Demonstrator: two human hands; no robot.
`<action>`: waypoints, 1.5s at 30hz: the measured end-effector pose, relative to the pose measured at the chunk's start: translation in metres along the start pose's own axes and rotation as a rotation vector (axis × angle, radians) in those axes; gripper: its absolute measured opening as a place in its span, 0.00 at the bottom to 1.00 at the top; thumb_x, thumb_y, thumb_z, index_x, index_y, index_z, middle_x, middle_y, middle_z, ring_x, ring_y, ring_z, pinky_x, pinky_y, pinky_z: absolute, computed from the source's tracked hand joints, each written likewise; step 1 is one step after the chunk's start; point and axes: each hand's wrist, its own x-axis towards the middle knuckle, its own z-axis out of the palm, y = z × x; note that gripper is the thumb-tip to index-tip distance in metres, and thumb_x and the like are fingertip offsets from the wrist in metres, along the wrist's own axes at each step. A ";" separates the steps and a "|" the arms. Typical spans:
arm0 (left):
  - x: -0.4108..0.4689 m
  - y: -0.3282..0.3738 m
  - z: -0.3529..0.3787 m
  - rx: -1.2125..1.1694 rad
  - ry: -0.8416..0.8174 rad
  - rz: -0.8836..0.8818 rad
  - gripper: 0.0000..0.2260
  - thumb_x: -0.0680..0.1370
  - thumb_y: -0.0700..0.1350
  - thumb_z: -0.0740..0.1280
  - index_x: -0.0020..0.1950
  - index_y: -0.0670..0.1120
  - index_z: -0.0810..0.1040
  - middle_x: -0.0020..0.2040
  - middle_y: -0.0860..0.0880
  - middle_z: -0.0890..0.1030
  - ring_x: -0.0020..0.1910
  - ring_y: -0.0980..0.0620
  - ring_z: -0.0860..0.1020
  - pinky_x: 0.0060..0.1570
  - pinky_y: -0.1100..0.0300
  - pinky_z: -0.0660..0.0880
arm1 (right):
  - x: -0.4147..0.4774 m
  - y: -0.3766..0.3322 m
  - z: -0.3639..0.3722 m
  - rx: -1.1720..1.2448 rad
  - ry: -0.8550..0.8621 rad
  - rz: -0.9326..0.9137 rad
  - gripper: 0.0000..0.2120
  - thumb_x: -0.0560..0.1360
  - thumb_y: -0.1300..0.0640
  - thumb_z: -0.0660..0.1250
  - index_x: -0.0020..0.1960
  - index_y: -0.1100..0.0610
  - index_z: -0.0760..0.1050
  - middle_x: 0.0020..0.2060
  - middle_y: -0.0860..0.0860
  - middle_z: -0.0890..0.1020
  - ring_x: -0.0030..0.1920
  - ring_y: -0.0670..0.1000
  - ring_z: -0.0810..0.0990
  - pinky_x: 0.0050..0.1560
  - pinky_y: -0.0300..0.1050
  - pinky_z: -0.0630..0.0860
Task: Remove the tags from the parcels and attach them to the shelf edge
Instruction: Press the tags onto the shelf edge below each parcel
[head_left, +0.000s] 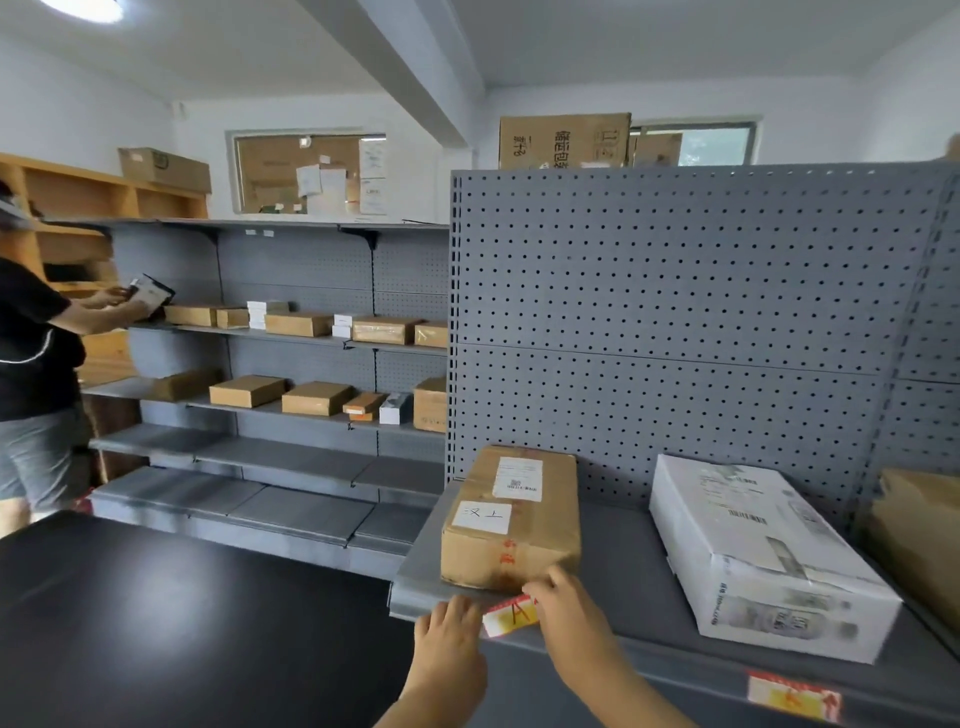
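tag (511, 616), red, yellow and white with a large red "a" on it, lay along the shelf edge (649, 657) directly below the brown parcel (511, 519), slightly tilted and blurred. left hand (447, 639) reached up with its back to the camera, fingers extended and holding nothing, their tips pressing on the edge at the tag's left end. right hand (566, 608) had its fingers curled over the tag's right end, gripping it against the edge, with the knuckles just beside the brown parcel's lower front corner. the brown parcel stood on the grey shelf and bore a white slip handwritten "汉上", a printed shipping label too small to read, and red characters on its front face. white parcel (763, 551) lay to its right, well apart from it, carrying a barcode label and blurred print. second tag (792, 696), red and yellow, was stuck on the same edge below the white parcel. pegboard panel (675, 312) backed the shelf. above it stood a carton (563, 141) with printed characters that could not be read surely. at far left a person (31, 353) in a black shirt held a tablet (150, 293) beside shelves of small cardboard boxes.
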 end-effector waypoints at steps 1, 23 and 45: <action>0.002 -0.002 0.000 -0.005 -0.004 0.008 0.28 0.74 0.39 0.58 0.74 0.53 0.62 0.71 0.51 0.65 0.71 0.49 0.63 0.69 0.56 0.58 | 0.002 -0.002 0.000 -0.033 -0.018 0.011 0.18 0.78 0.65 0.55 0.64 0.54 0.72 0.61 0.53 0.69 0.60 0.54 0.72 0.52 0.47 0.71; 0.002 -0.006 -0.001 0.070 -0.008 0.142 0.27 0.75 0.38 0.58 0.73 0.52 0.62 0.71 0.50 0.63 0.71 0.47 0.62 0.71 0.52 0.58 | -0.009 -0.013 0.024 -0.075 -0.013 0.047 0.11 0.79 0.62 0.57 0.59 0.57 0.75 0.59 0.51 0.71 0.60 0.52 0.71 0.50 0.49 0.73; 0.012 0.002 -0.013 0.044 -0.024 0.174 0.24 0.76 0.35 0.60 0.70 0.50 0.70 0.73 0.51 0.65 0.70 0.47 0.66 0.69 0.52 0.65 | -0.014 -0.015 0.016 -0.168 -0.108 -0.038 0.15 0.76 0.67 0.59 0.61 0.59 0.73 0.62 0.53 0.70 0.60 0.55 0.70 0.60 0.49 0.72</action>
